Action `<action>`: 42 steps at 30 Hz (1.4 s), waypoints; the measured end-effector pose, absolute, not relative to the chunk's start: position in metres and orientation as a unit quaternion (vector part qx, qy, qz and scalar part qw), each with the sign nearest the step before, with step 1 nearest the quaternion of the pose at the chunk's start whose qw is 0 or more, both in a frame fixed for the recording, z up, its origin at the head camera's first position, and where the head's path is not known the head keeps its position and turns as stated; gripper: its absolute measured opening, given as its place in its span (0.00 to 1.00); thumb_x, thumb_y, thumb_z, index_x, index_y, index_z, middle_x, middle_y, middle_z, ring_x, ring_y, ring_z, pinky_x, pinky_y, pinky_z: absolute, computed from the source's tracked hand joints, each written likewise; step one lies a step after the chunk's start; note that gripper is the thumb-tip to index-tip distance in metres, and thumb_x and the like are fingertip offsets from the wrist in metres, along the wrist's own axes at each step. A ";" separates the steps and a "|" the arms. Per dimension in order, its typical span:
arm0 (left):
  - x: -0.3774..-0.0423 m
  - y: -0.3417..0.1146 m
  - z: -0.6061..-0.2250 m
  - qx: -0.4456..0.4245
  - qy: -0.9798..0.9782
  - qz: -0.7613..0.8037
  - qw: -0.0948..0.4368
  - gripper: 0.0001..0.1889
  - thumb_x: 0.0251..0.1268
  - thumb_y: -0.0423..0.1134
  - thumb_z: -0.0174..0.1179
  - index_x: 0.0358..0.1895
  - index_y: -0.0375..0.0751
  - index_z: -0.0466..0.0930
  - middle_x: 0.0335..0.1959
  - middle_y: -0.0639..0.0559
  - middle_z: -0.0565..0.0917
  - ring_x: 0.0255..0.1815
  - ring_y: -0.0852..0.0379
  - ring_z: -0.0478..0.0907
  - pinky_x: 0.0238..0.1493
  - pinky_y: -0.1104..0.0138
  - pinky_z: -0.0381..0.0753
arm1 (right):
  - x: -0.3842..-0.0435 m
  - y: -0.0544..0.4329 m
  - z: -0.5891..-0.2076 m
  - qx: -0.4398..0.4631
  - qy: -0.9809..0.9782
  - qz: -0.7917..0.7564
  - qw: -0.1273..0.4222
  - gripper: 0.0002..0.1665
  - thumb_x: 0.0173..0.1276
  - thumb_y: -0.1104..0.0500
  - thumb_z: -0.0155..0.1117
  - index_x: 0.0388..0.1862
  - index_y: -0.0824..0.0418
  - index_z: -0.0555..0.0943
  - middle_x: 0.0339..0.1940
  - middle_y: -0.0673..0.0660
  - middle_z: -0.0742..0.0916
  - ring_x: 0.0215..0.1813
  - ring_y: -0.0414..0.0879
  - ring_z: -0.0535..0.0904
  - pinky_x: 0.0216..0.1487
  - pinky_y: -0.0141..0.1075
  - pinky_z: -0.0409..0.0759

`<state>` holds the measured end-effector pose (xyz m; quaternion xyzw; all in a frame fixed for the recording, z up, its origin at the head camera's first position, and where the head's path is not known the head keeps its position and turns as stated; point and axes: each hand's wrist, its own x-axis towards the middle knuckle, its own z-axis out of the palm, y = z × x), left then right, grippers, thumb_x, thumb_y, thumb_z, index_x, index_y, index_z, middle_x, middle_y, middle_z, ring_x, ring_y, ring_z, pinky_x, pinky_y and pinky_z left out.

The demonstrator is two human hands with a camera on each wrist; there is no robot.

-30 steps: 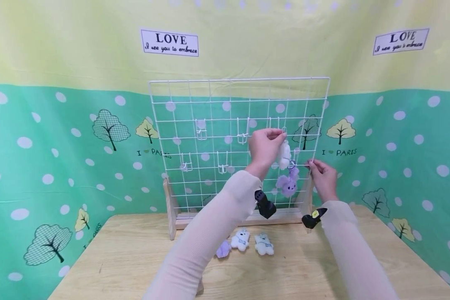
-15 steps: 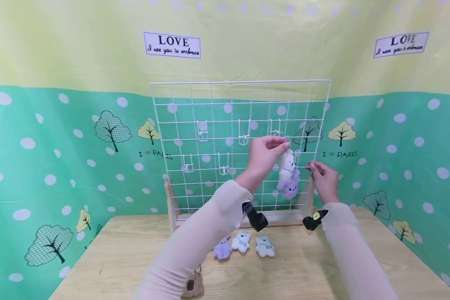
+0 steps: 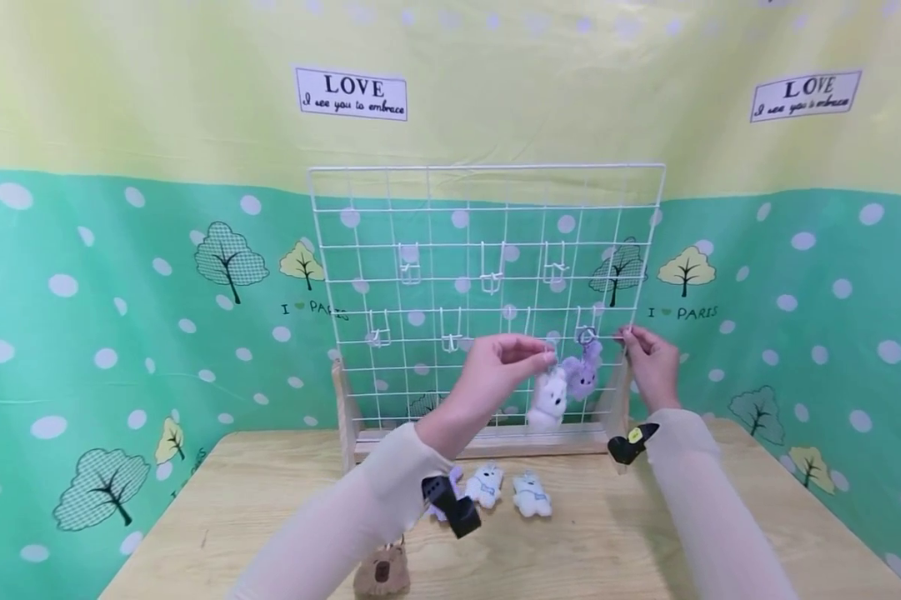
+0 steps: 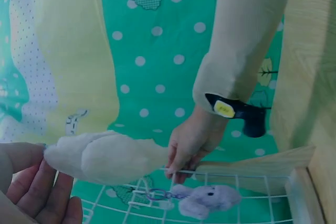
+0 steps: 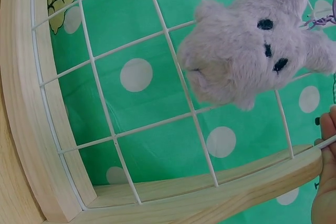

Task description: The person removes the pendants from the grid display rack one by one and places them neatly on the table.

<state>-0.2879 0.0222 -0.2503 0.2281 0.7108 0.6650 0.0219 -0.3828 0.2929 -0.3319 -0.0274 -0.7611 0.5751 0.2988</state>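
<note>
My left hand (image 3: 498,375) pinches the top of a white plush bear keychain (image 3: 548,400), which dangles in front of the lower right of a white wire grid rack (image 3: 488,167). In the left wrist view the white plush (image 4: 113,158) stretches away from the fingertips. With thumb and fingers, my right hand (image 3: 651,362) grips the rack's right edge wire. Beside the white bear, a purple plush keychain (image 3: 583,375) hangs by its ring from the lower right hook (image 3: 587,327); its face (image 5: 252,51) fills much of the right wrist view.
On the wooden table (image 3: 232,500) lie two white plush bears (image 3: 484,486), a purple plush (image 3: 438,508) partly behind the left wrist, and a brown plush keychain (image 3: 382,572). More white hooks (image 3: 491,275) sit on the grid. Wooden feet (image 3: 345,408) support the rack.
My left hand has drawn the white bear down and left from the upper right hook, which now shows bare. The right hand stays at the rack's edge.
</note>
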 end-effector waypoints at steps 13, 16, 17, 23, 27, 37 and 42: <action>-0.268 -0.028 -0.312 0.236 0.714 0.659 0.027 0.12 0.60 0.39 0.64 0.44 0.36 0.82 0.41 0.48 0.86 0.42 0.58 0.81 0.50 0.66 0.78 | -0.383 0.288 -0.337 -0.031 -0.765 0.574 0.292 0.25 0.71 0.47 0.53 0.60 0.61 0.75 0.55 0.58 0.83 0.54 0.43 0.79 0.53 0.26 0.75; -0.264 -0.039 -0.323 0.226 0.718 0.658 0.028 0.13 0.60 0.40 0.64 0.44 0.36 0.82 0.40 0.48 0.86 0.40 0.59 0.81 0.48 0.66 0.78 | -0.383 0.287 -0.336 -0.030 -0.762 0.575 0.296 0.25 0.71 0.47 0.52 0.60 0.61 0.75 0.55 0.58 0.83 0.55 0.45 0.79 0.53 0.27 0.75; -0.263 -0.042 -0.327 0.222 0.717 0.660 0.031 0.13 0.60 0.40 0.64 0.44 0.35 0.82 0.40 0.48 0.86 0.40 0.59 0.81 0.48 0.67 0.78 | -0.384 0.287 -0.335 -0.029 -0.762 0.575 0.296 0.25 0.71 0.47 0.52 0.60 0.61 0.75 0.55 0.58 0.82 0.56 0.45 0.79 0.53 0.27 0.75; -0.257 -0.060 -0.350 0.204 0.715 0.668 0.034 0.13 0.59 0.37 0.64 0.43 0.30 0.80 0.38 0.46 0.85 0.37 0.59 0.79 0.43 0.69 0.79 | -0.386 0.285 -0.333 -0.016 -0.760 0.577 0.297 0.25 0.71 0.49 0.53 0.60 0.62 0.74 0.55 0.59 0.82 0.55 0.46 0.80 0.50 0.24 0.75; -0.252 -0.070 -0.364 0.200 0.718 0.666 0.036 0.14 0.59 0.37 0.64 0.43 0.29 0.80 0.39 0.46 0.85 0.37 0.60 0.80 0.43 0.71 0.78 | -0.387 0.286 -0.334 -0.021 -0.759 0.580 0.295 0.25 0.71 0.49 0.53 0.60 0.62 0.74 0.55 0.59 0.82 0.55 0.44 0.80 0.51 0.24 0.75; -0.245 -0.086 -0.384 0.179 0.716 0.672 0.065 0.14 0.60 0.37 0.63 0.43 0.28 0.79 0.40 0.43 0.85 0.38 0.61 0.79 0.43 0.72 0.78 | -0.387 0.294 -0.336 -0.035 -0.758 0.576 0.304 0.26 0.70 0.46 0.53 0.59 0.61 0.76 0.53 0.55 0.84 0.54 0.45 0.80 0.50 0.24 0.76; -0.242 -0.091 -0.393 0.174 0.719 0.669 0.073 0.13 0.60 0.36 0.62 0.43 0.27 0.79 0.37 0.46 0.85 0.37 0.61 0.80 0.43 0.72 0.78 | -0.386 0.295 -0.335 -0.031 -0.760 0.574 0.302 0.26 0.70 0.46 0.52 0.59 0.61 0.75 0.54 0.56 0.83 0.54 0.43 0.80 0.51 0.25 0.75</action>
